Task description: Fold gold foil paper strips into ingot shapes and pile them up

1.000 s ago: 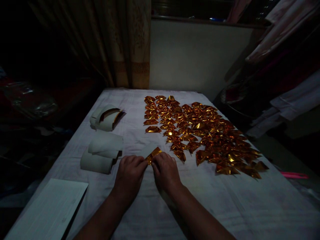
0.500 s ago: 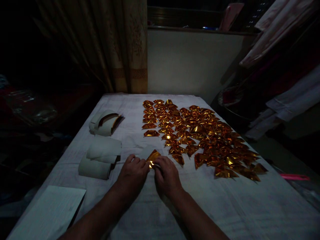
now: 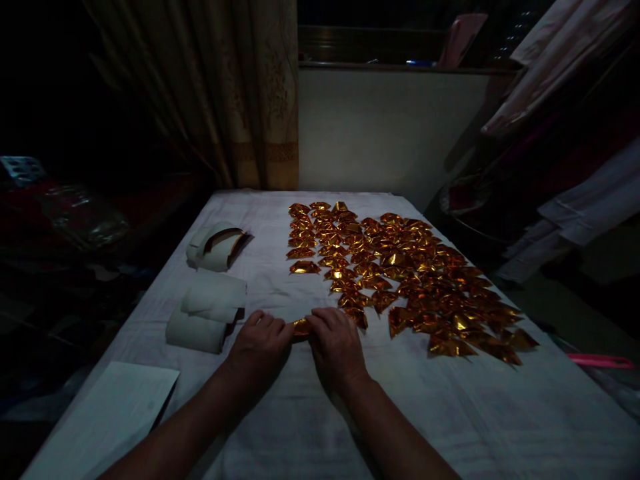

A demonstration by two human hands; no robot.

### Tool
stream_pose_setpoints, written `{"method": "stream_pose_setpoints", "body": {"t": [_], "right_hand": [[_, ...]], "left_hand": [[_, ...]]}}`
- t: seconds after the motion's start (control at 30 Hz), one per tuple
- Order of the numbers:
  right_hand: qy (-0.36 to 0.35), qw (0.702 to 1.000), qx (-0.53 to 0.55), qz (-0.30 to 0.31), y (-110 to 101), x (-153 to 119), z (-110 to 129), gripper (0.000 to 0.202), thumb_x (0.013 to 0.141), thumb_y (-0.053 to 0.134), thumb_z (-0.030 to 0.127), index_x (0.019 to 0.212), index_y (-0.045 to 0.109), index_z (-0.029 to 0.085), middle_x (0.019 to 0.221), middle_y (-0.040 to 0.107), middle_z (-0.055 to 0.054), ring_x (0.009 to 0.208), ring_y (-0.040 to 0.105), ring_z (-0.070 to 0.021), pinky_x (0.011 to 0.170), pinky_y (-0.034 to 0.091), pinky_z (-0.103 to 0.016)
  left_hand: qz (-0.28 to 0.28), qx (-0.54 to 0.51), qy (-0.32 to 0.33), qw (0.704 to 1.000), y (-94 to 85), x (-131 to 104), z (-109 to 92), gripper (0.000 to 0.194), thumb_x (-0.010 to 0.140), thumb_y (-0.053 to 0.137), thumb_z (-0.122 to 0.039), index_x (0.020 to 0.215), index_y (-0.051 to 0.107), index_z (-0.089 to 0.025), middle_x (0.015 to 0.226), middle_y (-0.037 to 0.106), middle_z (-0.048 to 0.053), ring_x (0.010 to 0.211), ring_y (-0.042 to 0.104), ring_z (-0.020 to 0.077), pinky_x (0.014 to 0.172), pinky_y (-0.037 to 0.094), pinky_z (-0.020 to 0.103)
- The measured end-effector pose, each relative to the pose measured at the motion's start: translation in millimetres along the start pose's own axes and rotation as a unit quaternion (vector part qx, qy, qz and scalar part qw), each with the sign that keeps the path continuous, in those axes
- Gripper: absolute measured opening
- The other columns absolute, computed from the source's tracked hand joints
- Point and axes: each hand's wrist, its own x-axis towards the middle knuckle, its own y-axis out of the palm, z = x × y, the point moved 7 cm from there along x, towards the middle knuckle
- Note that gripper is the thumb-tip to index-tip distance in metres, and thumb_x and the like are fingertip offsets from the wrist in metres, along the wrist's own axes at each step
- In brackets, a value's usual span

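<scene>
Between my two hands is a piece of gold foil paper (image 3: 301, 327), rolled into a narrow strip low over the white cloth. My left hand (image 3: 263, 341) pinches its left end, fingers closed. The right end is gripped by my right hand (image 3: 336, 343), whose curled fingers cover part of it. Beyond my right hand, many folded gold foil pieces (image 3: 370, 267) lie in rows and overlapping heaps across the right side of the table. To the left of my left hand rest curled stacks of pale paper (image 3: 197, 328).
More curled paper with a dark and gold edge (image 3: 215, 248) lies at the far left of the white-covered table (image 3: 310, 427). A flat pale pad (image 3: 117, 407) is at the near left. Behind stand a curtain (image 3: 240, 100) and wall; clothes (image 3: 595, 193) hang at right.
The gold foil's pointed upper flap, standing up before, is now rolled down into a narrow strip. My hands stay at its two ends. The view has shifted slightly.
</scene>
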Motion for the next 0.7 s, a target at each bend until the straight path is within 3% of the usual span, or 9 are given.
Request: {"method": "stream_pose_setpoints", "body": {"t": [0.13, 0.27, 0.43, 0.53, 0.7], "right_hand": [[-0.036, 0.999, -0.013, 0.025, -5.7, -4.6, 2.1, 0.012, 0.091, 0.063, 0.017, 0.098, 0.070, 0.024, 0.099, 0.073, -0.004, 0.092, 0.059, -0.0207, 0.079, 0.039, -0.035], [-0.085, 0.995, 0.008, 0.050, -7.9, -11.6, 13.6, 0.012, 0.094, 0.061, 0.018, 0.092, 0.071, 0.024, 0.092, 0.073, -0.003, 0.090, 0.061, -0.0185, 0.079, 0.040, -0.034], [-0.119, 0.990, 0.040, 0.068, -6.8, -20.7, 21.8, 0.015, 0.097, 0.057, 0.019, 0.102, 0.070, 0.024, 0.094, 0.074, -0.003, 0.087, 0.063, -0.0177, 0.078, 0.041, -0.033], [-0.114, 0.988, 0.069, 0.072, -10.5, -22.8, 19.8, 0.014, 0.098, 0.057, 0.023, 0.105, 0.070, 0.023, 0.099, 0.074, -0.004, 0.089, 0.063, -0.0178, 0.079, 0.041, -0.033], [-0.075, 0.992, 0.080, 0.064, -18.2, -22.1, 12.7, 0.014, 0.099, 0.058, 0.029, 0.102, 0.070, 0.024, 0.098, 0.074, -0.003, 0.089, 0.062, -0.0177, 0.078, 0.040, -0.033]], "left_hand": [[-0.013, -0.013, -0.024, 1.000, -2.2, -10.1, 8.1, 0.013, 0.093, 0.053, -0.011, 0.088, 0.062, -0.019, 0.083, 0.068, 0.004, 0.079, 0.061, 0.0223, 0.079, 0.043, 0.040], [-0.041, -0.033, -0.031, 0.998, -3.8, -13.3, 9.6, 0.014, 0.092, 0.054, -0.009, 0.091, 0.064, -0.019, 0.096, 0.071, 0.006, 0.088, 0.062, 0.0223, 0.079, 0.045, 0.038], [-0.024, -0.075, -0.089, 0.993, -4.6, -18.2, 4.7, 0.013, 0.092, 0.057, -0.011, 0.098, 0.065, -0.019, 0.100, 0.073, 0.004, 0.087, 0.064, 0.0223, 0.079, 0.045, 0.038], [-0.014, -0.090, -0.137, 0.986, -5.4, -18.9, 0.5, 0.009, 0.093, 0.059, -0.022, 0.100, 0.065, -0.019, 0.101, 0.073, 0.005, 0.089, 0.064, 0.0238, 0.081, 0.044, 0.040], [0.013, -0.053, -0.187, 0.981, 1.1, -13.1, -4.7, 0.016, 0.090, 0.066, -0.033, 0.087, 0.062, -0.018, 0.088, 0.068, 0.006, 0.083, 0.062, 0.0256, 0.077, 0.043, 0.040]]}}
